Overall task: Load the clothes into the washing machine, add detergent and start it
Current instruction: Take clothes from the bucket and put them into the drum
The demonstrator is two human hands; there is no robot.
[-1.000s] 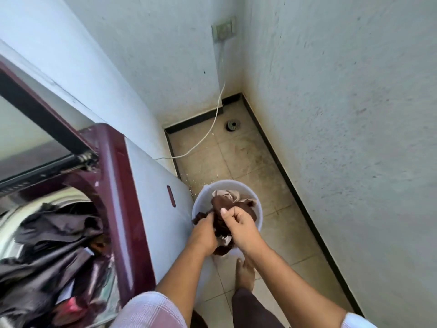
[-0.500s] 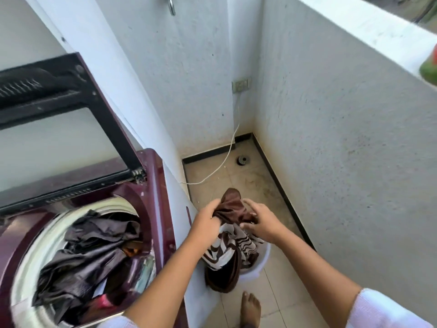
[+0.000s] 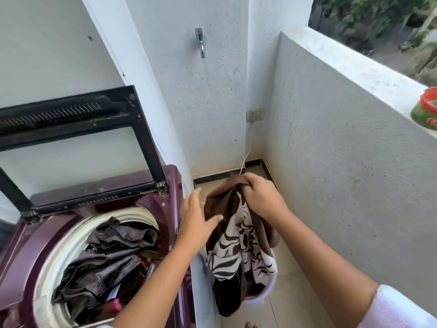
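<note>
A person is standing by the washing machine [image 3: 165, 204], and I am watching from close by. The right hand [image 3: 262, 197] is gripping the top of a brown and white cloth [image 3: 238, 245], with the fingers curled tight round a bunch of it. The cloth is hanging down from that hand in the air, just to the right of the machine. Its bottom end is dangling into a white bucket [image 3: 272, 282] that is sitting on the floor [image 3: 290, 304] beside the machine.

The left hand [image 3: 196, 216] is holding nothing. Its fingers are stretching out straight and apart, and it is reaching between the machine and the cloth. The thumb is lying right by the brown part of the cloth, but I cannot tell if it is touching.

The machine is dark red and its lid [image 3: 78, 143] is standing up, wide open. Inside the round tub, dark clothes [image 3: 106, 256] are lying in a crumpled pile.

On the wall behind, a shiny tap [image 3: 199, 42] is sticking out high up. Lower down, a white cord [image 3: 247, 155] is hanging from a plug socket [image 3: 254, 114] in the corner and running down toward the floor. A jar [image 3: 424, 110] with a red top is sitting on the low wall [image 3: 354, 67] at the right.
</note>
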